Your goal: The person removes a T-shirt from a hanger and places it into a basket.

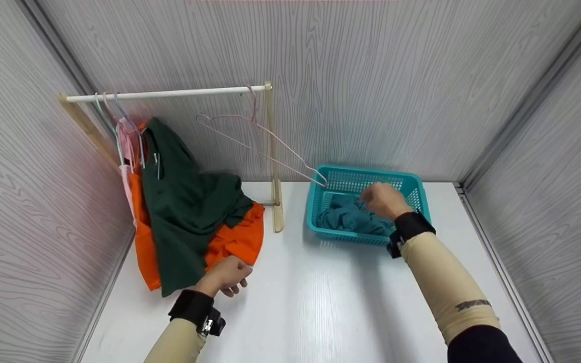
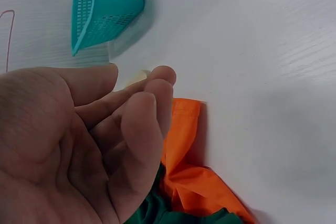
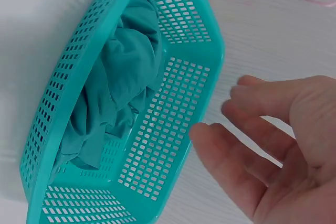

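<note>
A teal plastic basket [image 1: 321, 232] stands on the white table, with a crumpled teal cloth garment [image 1: 346, 217] lying in it. Above the basket hovers my right hand [image 1: 385, 200], its fingers loosely bent and holding nothing; the right wrist view shows the same hand [image 3: 273, 140] apart from the cloth. My left hand [image 1: 227, 275] is in front of the hanging clothes, near the hem of an orange garment [image 1: 240, 239]. In the left wrist view its loosely bent fingers hold nothing. A dark green garment [image 1: 184, 201] hangs over the orange one.
A rack with a white rod [image 1: 169, 94] and wooden posts stands at the back left. A bare pink hanger [image 1: 280, 141] hangs at its right end, its corner reaching over the basket's rim. A pink garment [image 1: 127, 141] hangs leftmost. Grey wood-grain walls [image 1: 346, 75] enclose the table.
</note>
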Motion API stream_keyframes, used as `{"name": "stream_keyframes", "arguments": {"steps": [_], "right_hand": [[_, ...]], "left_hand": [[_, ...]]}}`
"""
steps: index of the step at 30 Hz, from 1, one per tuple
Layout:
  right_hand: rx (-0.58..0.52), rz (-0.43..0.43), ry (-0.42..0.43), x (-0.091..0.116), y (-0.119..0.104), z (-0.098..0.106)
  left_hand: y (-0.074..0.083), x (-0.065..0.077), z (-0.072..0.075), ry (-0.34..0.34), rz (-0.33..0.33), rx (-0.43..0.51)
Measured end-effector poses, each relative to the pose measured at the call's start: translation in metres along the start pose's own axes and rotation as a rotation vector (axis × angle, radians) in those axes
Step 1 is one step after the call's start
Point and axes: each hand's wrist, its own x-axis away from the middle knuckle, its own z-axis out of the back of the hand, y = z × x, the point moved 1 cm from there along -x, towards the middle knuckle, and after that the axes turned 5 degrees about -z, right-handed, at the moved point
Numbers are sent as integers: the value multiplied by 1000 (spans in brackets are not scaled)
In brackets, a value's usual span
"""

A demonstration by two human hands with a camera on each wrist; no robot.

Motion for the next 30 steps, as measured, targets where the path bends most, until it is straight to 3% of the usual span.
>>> {"name": "stream_keyframes", "arguments": {"steps": [6,13,17,24,30], "right_hand": [[36,48,-84,13,-7,-12],[53,8,-200,27,-7,-36],[46,-21,-230,33,-7,-53],[-16,-59,-335,43,-5,-82],[-35,-110,-361,47,1,-96]], "left_hand": [[10,-1,20,31,-12,-12],[26,0,60,66,-46,-79],[37,5,91,70,-53,-124],[54,28,166,126,-42,-168],[50,46,205,175,-30,-126]]}}
